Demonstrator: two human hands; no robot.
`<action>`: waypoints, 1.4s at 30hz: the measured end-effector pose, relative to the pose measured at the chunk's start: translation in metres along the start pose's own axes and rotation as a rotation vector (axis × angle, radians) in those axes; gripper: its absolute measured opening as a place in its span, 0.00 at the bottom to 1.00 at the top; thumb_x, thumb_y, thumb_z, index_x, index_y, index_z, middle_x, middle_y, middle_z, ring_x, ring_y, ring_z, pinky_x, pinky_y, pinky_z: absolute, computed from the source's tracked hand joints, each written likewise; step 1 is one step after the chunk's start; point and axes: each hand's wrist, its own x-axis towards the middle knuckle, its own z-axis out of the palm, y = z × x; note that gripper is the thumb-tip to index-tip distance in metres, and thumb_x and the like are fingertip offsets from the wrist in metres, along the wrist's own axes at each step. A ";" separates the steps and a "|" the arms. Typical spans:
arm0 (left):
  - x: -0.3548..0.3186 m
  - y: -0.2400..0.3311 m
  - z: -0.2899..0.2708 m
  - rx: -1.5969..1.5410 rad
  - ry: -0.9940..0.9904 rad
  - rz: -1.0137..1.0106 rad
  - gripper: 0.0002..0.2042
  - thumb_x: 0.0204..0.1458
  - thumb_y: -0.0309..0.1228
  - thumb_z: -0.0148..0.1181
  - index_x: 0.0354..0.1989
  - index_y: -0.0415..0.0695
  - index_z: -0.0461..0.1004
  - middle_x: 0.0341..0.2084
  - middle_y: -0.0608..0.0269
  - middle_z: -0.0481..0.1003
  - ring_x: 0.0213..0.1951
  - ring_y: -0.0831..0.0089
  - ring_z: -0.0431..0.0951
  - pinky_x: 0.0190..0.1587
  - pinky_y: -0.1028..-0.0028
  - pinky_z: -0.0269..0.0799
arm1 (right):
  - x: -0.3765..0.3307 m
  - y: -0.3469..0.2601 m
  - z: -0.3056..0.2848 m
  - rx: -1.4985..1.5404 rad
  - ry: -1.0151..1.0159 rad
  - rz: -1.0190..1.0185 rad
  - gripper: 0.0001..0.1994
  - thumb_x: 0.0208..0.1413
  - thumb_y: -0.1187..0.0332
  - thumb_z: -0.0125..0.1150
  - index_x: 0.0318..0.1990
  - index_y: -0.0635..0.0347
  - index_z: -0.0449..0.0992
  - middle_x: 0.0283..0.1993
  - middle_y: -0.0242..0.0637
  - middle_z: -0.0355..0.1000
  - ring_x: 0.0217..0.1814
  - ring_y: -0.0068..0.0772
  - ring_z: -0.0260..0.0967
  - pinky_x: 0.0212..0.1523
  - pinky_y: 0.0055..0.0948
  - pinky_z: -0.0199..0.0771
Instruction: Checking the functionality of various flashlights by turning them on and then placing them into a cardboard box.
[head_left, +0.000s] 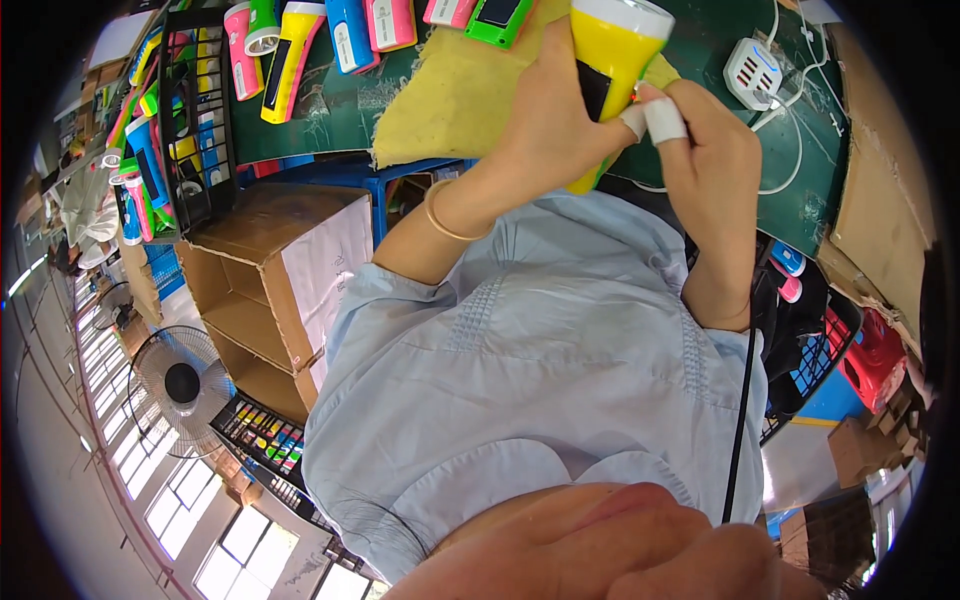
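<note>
A yellow flashlight [617, 50] with a white rim at its head and a dark panel on its side is tilted in front of my chest. My left hand [550, 125] is wrapped round its body, the thumb bearing a white finger wrap. At the flashlight's right side, my right hand [712, 145] has its fingers drawn together, with a white wrap on the thumb. A tiny red spot shows by its fingertips; whatever they pinch is too small to make out. Beneath the flashlight lies a yellow cloth [430, 105] on the green tabletop [335, 125].
Several flashlights, among them a yellow-and-pink one [290, 65] and a blue one [350, 38], lie along the far side. A white USB charging hub [752, 73] with white cables sits at right. Left are a black rack [205, 120], a cardboard box [240, 290] and a fan [182, 382].
</note>
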 end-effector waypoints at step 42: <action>0.051 0.009 -0.012 -0.950 -0.092 -0.437 0.30 0.57 0.50 0.25 0.43 0.34 0.67 0.30 0.50 0.74 0.35 0.62 0.74 0.41 0.68 0.70 | -0.009 0.039 0.012 1.181 -0.484 0.751 0.24 0.53 0.53 0.55 0.47 0.68 0.68 0.35 0.34 0.69 0.37 0.21 0.65 0.39 0.22 0.65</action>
